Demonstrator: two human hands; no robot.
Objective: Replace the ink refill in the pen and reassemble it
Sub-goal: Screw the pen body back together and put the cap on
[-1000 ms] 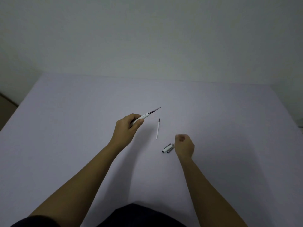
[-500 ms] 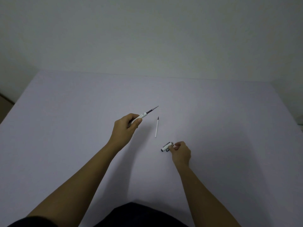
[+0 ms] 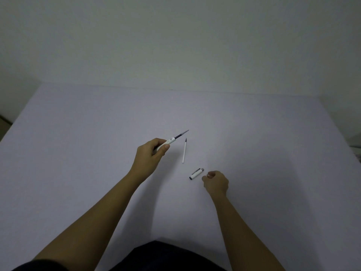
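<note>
Left hand (image 3: 149, 156) is gripping the pen barrel (image 3: 168, 142); right hand (image 3: 215, 182) is pinching a small part (image 3: 208, 174) beside the pen cap (image 3: 196, 173); a spare refill (image 3: 184, 150) is lying on the counter (image 3: 78, 153).

The table (image 3: 78, 153) has a matt, pale lilac surface, smooth and even like cloth or paper laid flat, with no gloss anywhere. The pen barrel (image 3: 169, 142), gripped in the left hand (image 3: 149, 156), looks like smooth white plastic with a soft sheen; the refill (image 3: 181, 134) sticking out of it toward 2 o'clock is dark and slick, ending in a fine metallic tip. At 3 o'clock of that hand lies a spare refill (image 3: 184, 152), a thin white plastic tube, matt, with a dark point. The cap (image 3: 196, 173), at 5 o'clock of it, is white plastic with a greyish, metal-looking clip and end. The wall (image 3: 175, 45) is flat, matt paint.
</note>
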